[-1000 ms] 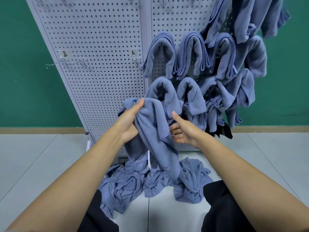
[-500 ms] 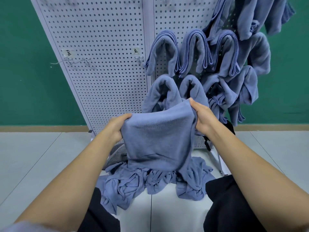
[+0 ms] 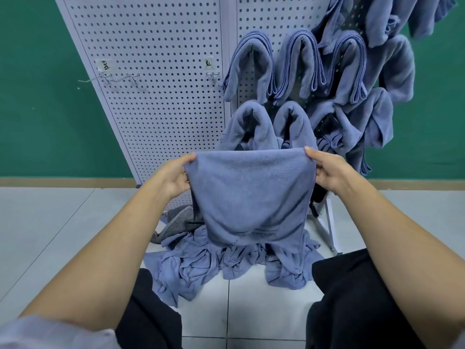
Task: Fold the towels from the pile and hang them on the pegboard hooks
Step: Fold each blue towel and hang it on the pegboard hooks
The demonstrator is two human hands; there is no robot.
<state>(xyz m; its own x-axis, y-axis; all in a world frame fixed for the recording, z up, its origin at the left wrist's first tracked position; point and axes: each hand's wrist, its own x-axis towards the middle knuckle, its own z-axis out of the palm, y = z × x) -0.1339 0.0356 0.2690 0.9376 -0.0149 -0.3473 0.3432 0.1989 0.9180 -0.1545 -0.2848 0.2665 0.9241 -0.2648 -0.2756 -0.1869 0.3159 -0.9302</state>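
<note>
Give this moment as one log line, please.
blue cloth towel: held spread over crumpled blue towel pile | left hand: pinches its upper left corner | right hand: pinches its upper right corner

The towel (image 3: pixel 251 192) hides the back of the pile (image 3: pixel 201 268), the foot of the pegboard (image 3: pixel 156 71) and most of the fingers (image 3: pixel 317 172) of the left hand (image 3: pixel 173 176) and right hand (image 3: pixel 329 171), tucked behind its top corners. The writing on the labels (image 3: pixel 105 64) is too small to read, and the hooks under the hung towels (image 3: pixel 299 64) cannot be seen. The top edge cuts off the highest towels (image 3: pixel 392 18), a grey striped thing (image 3: pixel 176 220) shows only in part between the left forearm (image 3: pixel 120 245) and the towel, and a pale sleeve (image 3: pixel 50 333) is blurred at the bottom-left corner.
</note>
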